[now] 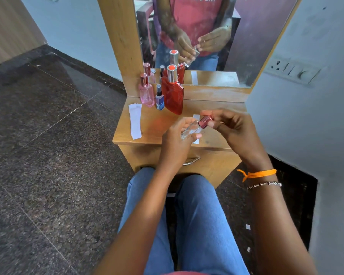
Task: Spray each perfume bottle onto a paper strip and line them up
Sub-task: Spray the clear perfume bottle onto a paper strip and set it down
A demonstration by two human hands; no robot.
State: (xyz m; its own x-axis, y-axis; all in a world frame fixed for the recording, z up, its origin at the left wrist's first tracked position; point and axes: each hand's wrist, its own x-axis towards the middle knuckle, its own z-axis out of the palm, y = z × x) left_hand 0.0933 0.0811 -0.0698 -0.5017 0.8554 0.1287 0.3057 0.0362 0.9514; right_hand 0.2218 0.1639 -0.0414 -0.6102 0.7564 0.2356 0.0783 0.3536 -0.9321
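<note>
Over the front of the wooden surface (147, 124), the left hand (175, 139) has its grip wrapped round a clear glass bottle (190, 132), tilted with its neck pointing up and right, and whether any liquid sits inside is hard to tell through the glass. The right hand (229, 126) pinches the bottle's pink metallic cap (204, 121) between thumb and fingertips, right at the neck; I can't tell if the cap is seated or already lifted. At the back left stand three more bottles: a pink bottle (146, 93) with a rose cap, pale and see-through; a small blue bottle (159, 100) with a dark sprayer; and a tall red bottle (173, 92), deep red all the way down, silver cap with a red top. A stack of white paper strips (135, 121) lies at the left edge. One more paper strip (196, 117) lies under the hands, mostly hidden. The mirror (246, 46) behind doubles the bottles and hands, its top cut off.
</note>
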